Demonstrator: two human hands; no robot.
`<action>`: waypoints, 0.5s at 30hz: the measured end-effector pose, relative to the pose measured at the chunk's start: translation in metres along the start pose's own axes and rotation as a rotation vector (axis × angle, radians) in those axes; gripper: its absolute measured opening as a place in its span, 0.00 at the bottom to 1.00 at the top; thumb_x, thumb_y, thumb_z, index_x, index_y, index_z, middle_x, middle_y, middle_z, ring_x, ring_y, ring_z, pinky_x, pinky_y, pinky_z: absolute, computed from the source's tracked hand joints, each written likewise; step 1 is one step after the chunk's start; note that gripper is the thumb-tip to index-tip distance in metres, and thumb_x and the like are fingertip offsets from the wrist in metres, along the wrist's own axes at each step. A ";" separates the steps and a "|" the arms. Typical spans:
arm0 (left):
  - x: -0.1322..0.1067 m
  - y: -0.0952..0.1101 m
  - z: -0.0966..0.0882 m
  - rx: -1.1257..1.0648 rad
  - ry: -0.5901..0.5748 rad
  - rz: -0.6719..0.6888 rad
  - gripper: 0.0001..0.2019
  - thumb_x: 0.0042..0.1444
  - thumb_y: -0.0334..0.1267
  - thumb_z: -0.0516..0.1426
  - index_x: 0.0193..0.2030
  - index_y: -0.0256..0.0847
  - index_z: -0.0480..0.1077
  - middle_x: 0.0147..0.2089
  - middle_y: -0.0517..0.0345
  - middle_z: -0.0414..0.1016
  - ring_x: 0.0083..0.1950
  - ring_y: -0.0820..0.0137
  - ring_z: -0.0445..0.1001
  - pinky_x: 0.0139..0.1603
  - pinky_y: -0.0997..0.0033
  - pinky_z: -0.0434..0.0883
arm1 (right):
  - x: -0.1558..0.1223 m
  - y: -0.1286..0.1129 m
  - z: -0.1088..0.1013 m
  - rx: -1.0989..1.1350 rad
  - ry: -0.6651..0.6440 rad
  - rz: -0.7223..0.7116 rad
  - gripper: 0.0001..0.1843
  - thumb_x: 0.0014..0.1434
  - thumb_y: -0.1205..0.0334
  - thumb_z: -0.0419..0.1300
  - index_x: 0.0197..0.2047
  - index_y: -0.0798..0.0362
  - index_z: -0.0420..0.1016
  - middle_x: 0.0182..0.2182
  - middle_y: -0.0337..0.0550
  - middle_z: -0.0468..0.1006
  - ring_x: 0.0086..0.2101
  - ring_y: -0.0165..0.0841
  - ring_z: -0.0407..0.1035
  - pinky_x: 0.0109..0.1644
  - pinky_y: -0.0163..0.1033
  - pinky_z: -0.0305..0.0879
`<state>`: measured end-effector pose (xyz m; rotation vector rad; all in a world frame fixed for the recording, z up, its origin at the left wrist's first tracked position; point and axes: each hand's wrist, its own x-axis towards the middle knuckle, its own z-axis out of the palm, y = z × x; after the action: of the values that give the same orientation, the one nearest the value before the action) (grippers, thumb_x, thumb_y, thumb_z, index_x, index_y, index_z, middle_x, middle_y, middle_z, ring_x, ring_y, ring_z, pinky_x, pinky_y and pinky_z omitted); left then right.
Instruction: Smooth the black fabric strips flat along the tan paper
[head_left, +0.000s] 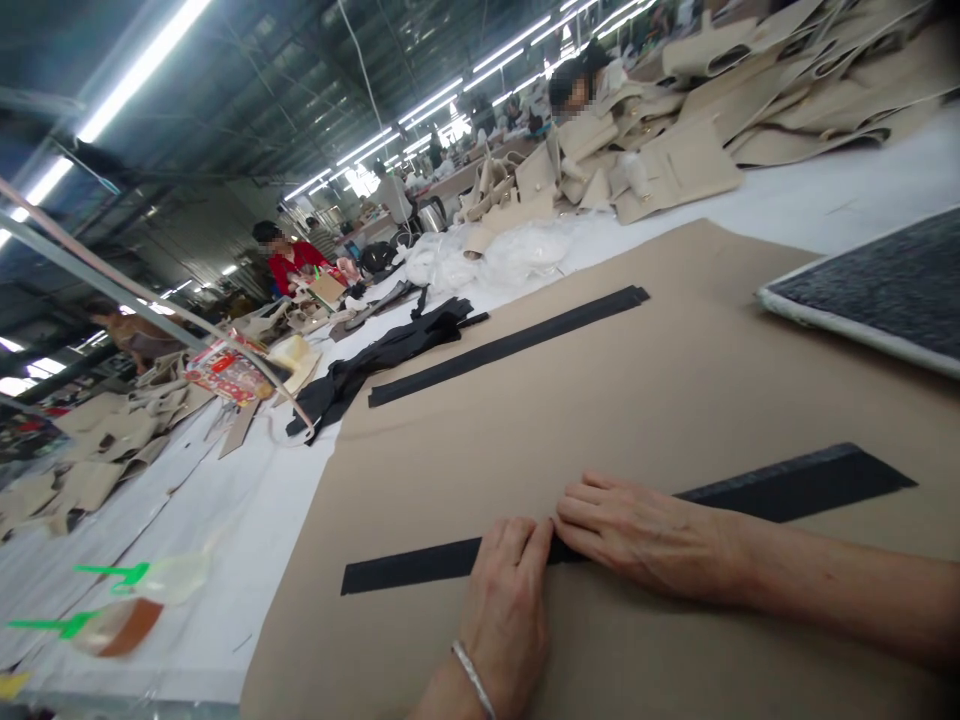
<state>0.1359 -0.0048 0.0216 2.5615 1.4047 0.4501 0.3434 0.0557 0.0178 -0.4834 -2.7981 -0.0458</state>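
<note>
A long black strip (787, 485) lies across a brown paper sheet (675, 380) in front of me. My left hand (506, 605), with a silver bracelet at the wrist, presses on the strip with fingers together and flat. My right hand (645, 535) lies on the strip right beside it, fingers stretched out, fingertips meeting those of the left hand. A second black strip (510, 345) rests farther back on the same sheet, untouched.
A dark grey pad with a white border (877, 295) sits at the right. Black fabric pieces (390, 355) lie beyond the sheet, beige cut parts (675, 150) are piled at the back. Two brushes with green handles (112, 600) lie left. Other people work at the long table.
</note>
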 end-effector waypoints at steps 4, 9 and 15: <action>-0.002 -0.001 0.011 0.052 0.048 0.077 0.22 0.59 0.20 0.45 0.58 0.32 0.65 0.44 0.48 0.72 0.45 0.62 0.68 0.48 0.60 0.72 | -0.008 0.003 -0.003 -0.006 0.003 0.000 0.05 0.65 0.73 0.54 0.37 0.57 0.69 0.34 0.41 0.67 0.33 0.34 0.58 0.40 0.42 0.55; -0.005 -0.004 0.008 0.144 0.058 0.145 0.23 0.60 0.21 0.46 0.61 0.34 0.63 0.46 0.48 0.72 0.45 0.63 0.69 0.48 0.63 0.72 | -0.025 0.007 -0.013 -0.030 -0.015 0.021 0.06 0.64 0.73 0.56 0.34 0.57 0.68 0.32 0.41 0.66 0.32 0.34 0.58 0.37 0.41 0.53; -0.003 -0.003 0.011 0.228 0.056 0.151 0.26 0.59 0.22 0.46 0.64 0.38 0.62 0.43 0.50 0.70 0.43 0.65 0.69 0.45 0.66 0.72 | -0.042 0.009 -0.017 -0.043 -0.021 0.026 0.04 0.64 0.73 0.55 0.37 0.57 0.68 0.33 0.41 0.66 0.33 0.34 0.58 0.38 0.41 0.52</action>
<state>0.1361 -0.0060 0.0102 2.8727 1.3572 0.4091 0.3893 0.0493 0.0210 -0.5330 -2.8159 -0.0962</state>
